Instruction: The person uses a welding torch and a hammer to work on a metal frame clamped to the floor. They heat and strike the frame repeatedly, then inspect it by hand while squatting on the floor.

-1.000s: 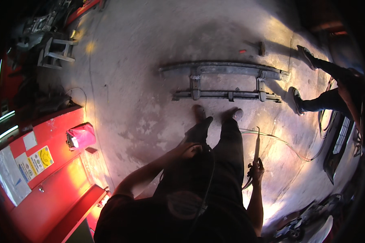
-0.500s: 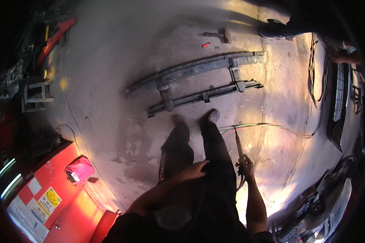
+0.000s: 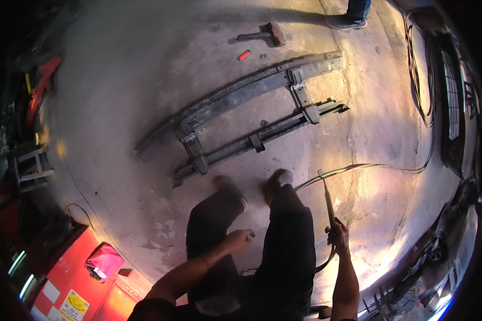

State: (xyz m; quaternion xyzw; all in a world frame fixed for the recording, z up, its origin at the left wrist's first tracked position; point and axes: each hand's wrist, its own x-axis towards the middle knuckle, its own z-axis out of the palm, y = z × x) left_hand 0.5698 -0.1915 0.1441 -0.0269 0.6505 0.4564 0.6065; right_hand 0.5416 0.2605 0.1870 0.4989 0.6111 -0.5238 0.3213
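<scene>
My right hand (image 3: 339, 237) is closed around the handle of a long, thin gas torch (image 3: 329, 203), its slim end pointing away from me over the floor. A dark hose curves down from its handle, beside my right leg. My left hand (image 3: 240, 241) hangs between my bent knees with its fingers curled in, and nothing shows in it. Beyond my shoes lies a dark metal car frame piece (image 3: 235, 96), a curved beam joined by two brackets to a straighter bar. Neither hand touches it.
Red and green hoses (image 3: 359, 166) run right across the concrete. A hammer (image 3: 273, 35) and a small red object (image 3: 244, 55) lie past the frame. Another person's shoe (image 3: 346, 22) stands far right. A red cabinet (image 3: 64, 257) with a pink bag (image 3: 105, 261) is at left; a grille (image 3: 451, 101) at right.
My left hand has come off my right thigh and now hangs between my knees. The frame piece appears nearer and larger. The other person's leg has shifted toward the upper edge.
</scene>
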